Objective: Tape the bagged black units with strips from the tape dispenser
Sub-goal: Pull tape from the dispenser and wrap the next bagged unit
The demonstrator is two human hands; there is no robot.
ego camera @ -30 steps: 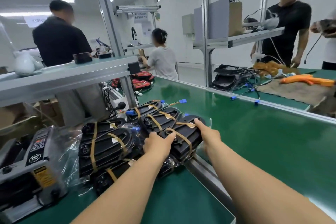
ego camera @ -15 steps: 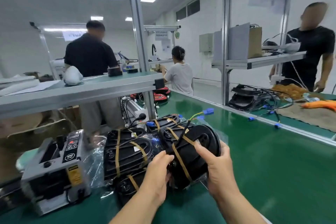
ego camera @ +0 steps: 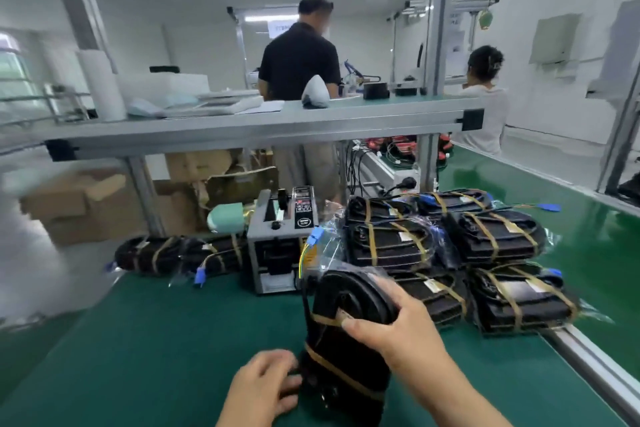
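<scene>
The left hand (ego camera: 263,388) grips the lower end of a bagged black unit (ego camera: 346,350), and the right hand (ego camera: 398,326) curls over its top, thumb on a tape strip (ego camera: 323,320). Half a second ago the unit leaned on the pile (ego camera: 450,253); now it stands apart, before the tape dispenser (ego camera: 282,243). The green table (ego camera: 156,340) lies open leftward, and a metal rail (ego camera: 595,360) edges the right.

Lower centre: right hand (ego camera: 398,333) grips the top of an upright bagged black unit (ego camera: 343,333); left hand (ego camera: 263,388) holds its lower edge. Tape dispenser (ego camera: 282,243) at mid-frame on green surface (ego camera: 138,340). Taped units (ego camera: 460,253) stacked at right.
</scene>
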